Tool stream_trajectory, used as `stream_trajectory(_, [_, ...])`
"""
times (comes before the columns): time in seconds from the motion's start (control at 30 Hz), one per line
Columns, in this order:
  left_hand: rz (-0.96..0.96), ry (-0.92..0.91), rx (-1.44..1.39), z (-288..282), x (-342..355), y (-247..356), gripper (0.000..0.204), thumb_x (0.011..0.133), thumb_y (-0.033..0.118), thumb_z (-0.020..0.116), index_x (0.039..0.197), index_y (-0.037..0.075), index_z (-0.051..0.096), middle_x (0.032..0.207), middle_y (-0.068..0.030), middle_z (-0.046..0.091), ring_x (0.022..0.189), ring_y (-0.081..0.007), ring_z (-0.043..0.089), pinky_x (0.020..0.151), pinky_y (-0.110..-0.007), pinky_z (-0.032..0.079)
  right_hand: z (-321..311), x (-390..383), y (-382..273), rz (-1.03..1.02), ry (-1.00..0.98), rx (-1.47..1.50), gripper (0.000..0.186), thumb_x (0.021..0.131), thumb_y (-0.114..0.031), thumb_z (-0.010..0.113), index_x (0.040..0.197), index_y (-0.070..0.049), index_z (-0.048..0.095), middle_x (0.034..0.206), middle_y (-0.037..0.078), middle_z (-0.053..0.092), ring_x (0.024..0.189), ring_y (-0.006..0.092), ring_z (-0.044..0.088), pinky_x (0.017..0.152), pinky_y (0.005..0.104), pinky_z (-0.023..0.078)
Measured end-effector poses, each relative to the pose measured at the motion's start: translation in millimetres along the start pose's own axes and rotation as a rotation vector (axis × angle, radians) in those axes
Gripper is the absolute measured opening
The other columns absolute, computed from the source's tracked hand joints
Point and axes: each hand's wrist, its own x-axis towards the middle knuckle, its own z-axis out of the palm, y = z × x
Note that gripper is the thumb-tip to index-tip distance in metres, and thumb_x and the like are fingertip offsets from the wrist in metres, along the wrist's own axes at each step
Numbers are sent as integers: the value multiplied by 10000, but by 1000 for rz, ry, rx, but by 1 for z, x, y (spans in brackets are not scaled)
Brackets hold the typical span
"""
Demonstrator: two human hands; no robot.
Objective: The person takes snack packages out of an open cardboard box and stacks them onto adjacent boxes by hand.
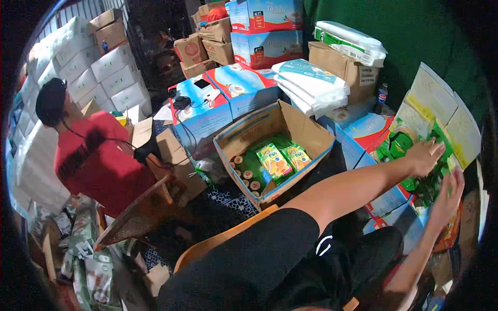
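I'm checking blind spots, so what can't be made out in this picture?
Head view:
Part of the shiny green plastic packets: hidden under the bare left hand.
Part of the floor of the open brown cardboard box: covered by yellow-and-green packets.
Hands of the seated person in the red shirt: hidden by their body.
Screen of the black rectangular phone: too small to read.

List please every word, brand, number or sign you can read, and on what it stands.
I do not copy printed wording; it stands here:
Yellow-green packets in open carton: large lettering.
Top blue-red box at back: lettering, a number.
Brown carton at back: small, blurred print.
White pack: blurred lettering.
Bottle: small brand label.
Green packaging by left hand: too blurred to read.
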Motion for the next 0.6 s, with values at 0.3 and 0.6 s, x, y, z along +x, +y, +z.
stream_trajectory(0.3, [-7,158,-161,16,-50,3,445,1096,389,389,1358,109,614,1500,-206,514,1408,-389,456,1188,-477,358,-2,-175,-145,-78,-920,572,342,990,-236,661,1254,-19,658,1223,122,668,1097,246,630,935,376,495])
stream_trajectory(0.6, [-378,51,180,-85,-244,-122,260,993,248,538,1066,115,749,1062,-144,724,1017,-356,679,922,-461,530,-10,-212,-149,39,-1043,813,324,974,-268,667,1203,-40,684,1180,118,685,1007,260,653,838,409,523])
